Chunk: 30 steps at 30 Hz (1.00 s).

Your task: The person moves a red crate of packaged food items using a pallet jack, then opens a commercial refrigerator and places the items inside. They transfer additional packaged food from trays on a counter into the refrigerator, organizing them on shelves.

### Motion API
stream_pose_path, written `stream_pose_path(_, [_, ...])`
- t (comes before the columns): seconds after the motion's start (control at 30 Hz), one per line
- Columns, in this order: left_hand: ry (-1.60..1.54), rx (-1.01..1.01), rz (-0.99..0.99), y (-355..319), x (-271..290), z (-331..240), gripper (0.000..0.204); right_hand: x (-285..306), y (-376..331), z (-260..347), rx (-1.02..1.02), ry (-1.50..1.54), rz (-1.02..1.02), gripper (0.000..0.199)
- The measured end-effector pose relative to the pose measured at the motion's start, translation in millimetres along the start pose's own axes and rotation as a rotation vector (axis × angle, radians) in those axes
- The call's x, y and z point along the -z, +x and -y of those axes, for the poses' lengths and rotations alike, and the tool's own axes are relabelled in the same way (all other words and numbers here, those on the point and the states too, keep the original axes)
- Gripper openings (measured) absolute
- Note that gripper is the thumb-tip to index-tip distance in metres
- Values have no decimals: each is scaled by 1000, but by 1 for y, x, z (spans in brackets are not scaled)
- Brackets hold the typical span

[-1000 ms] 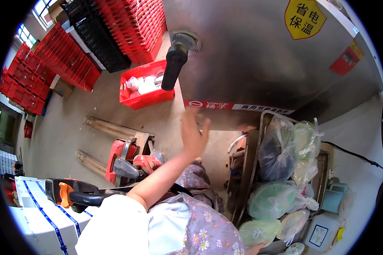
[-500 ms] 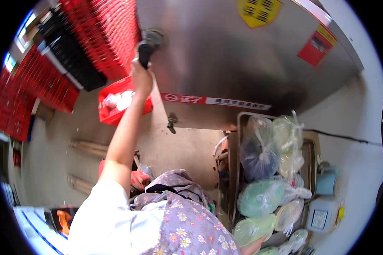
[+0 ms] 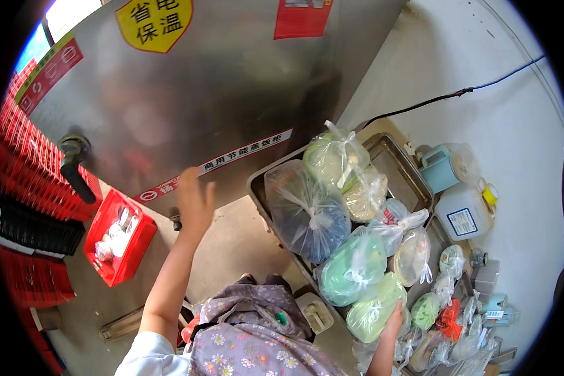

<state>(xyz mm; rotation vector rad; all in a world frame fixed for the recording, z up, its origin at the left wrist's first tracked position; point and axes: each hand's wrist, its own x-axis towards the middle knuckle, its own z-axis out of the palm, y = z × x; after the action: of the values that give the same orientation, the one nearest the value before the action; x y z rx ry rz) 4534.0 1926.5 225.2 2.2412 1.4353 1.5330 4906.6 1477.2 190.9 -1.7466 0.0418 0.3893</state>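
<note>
My left hand (image 3: 196,202) is empty, its fingers stretched out in front of the lower part of a steel cabinet door (image 3: 194,94). The door's black handle (image 3: 76,175) is off to the left, apart from that hand. My right hand (image 3: 392,324) grips the side of a light green bowl in a clear plastic bag (image 3: 375,308); some of its fingers are hidden. Just beyond this bowl lie a mint-green bagged bowl (image 3: 352,266) and a round pale bagged container (image 3: 412,257). Farther back are a dark bagged bundle (image 3: 307,213) and another green bagged bowl (image 3: 335,153).
A metal tray (image 3: 413,177) carries the bags along the white wall. Beside it stand a white jug with a yellow cap (image 3: 462,213) and a blue pitcher (image 3: 442,169). Several small bags lie near a red bag (image 3: 449,321). A red crate (image 3: 135,250) and stacked red baskets (image 3: 28,156) stand left.
My left hand has let go of the door handle and opened. The view has swung right, bringing more of the tray in. My right hand stays at the light green bowl.
</note>
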Motion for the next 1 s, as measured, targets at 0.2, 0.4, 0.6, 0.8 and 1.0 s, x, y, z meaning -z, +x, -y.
stream_pose_path(0.2, [-321,59,400,82,-96,-41,23,6,11,-12,1,-206,-163,55])
stream_pose_path(0.4, [-220,91,960,106,-186,-57,48,24,32,-22,-60,313,102,40])
stream_pose_path(0.6, [-693,653,1158,103,-207,-70,52,-2,59,37,-170,446,82,35])
stream_pose_path(0.8, [-369,404,1082,100,-218,-73,49,-17,73,37,-165,235,4,35])
stream_pose_path(1.0, [-474,508,941,93,-175,-70,42,-27,97,58,-130,110,-34,34])
